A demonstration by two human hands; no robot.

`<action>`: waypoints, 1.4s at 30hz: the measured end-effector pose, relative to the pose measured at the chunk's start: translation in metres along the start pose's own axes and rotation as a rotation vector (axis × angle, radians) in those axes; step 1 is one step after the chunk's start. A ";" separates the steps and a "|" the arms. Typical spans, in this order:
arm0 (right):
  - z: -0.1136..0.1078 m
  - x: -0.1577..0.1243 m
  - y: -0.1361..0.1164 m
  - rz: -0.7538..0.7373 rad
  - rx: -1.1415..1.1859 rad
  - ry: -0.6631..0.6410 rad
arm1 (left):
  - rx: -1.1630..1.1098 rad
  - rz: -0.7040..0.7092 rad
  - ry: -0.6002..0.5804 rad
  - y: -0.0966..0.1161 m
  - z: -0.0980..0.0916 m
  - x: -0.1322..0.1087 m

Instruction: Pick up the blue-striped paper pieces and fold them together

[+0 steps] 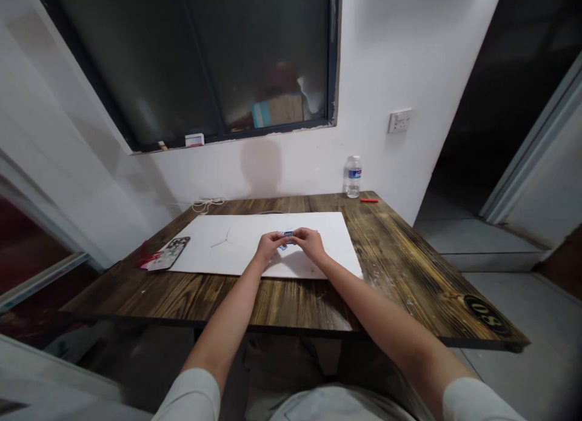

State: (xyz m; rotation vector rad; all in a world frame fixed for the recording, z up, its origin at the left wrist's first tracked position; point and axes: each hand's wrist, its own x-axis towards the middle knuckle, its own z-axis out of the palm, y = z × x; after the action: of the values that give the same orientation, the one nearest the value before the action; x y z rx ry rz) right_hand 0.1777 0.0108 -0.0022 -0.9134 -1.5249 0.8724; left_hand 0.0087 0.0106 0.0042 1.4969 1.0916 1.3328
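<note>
Dark-stained wooden tabletop [391, 269]: finished rough, grain left raised, matt with pale worn patches. White rectangular paper sheet [313, 245]: smooth and matt, though card cannot be ruled out. Clear ribbed plastic water bottle [353, 182]: glossy. White painted wall [409, 57]: matt, slightly uneven. Frosted glass window pane [136, 63]: smooth, set in a dark frame, with its paint chipped at the edge. Small blue-and-white piece [285, 238]: held between the fingers, material too small to tell. Grey cloth sleeves [191, 397]: matt, soft-looking.
</note>
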 end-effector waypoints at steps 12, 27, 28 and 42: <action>-0.044 0.040 -0.004 0.082 -0.266 0.104 | -0.055 -0.022 0.313 0.001 -0.009 0.007; -0.070 0.082 0.022 0.180 -1.058 -0.398 | -0.063 -0.047 0.352 0.000 -0.012 0.006; -0.069 0.084 0.023 0.198 -1.070 -0.410 | -0.062 -0.049 0.350 0.000 -0.012 0.006; -0.062 0.090 0.039 0.266 -1.122 -0.465 | -0.027 -0.052 0.348 -0.005 -0.013 0.007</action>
State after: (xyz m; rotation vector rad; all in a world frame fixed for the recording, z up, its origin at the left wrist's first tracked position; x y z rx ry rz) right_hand 0.2338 0.1117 0.0082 -1.8251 -2.3909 0.3436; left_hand -0.0047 0.0189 0.0025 1.2356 1.3129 1.6033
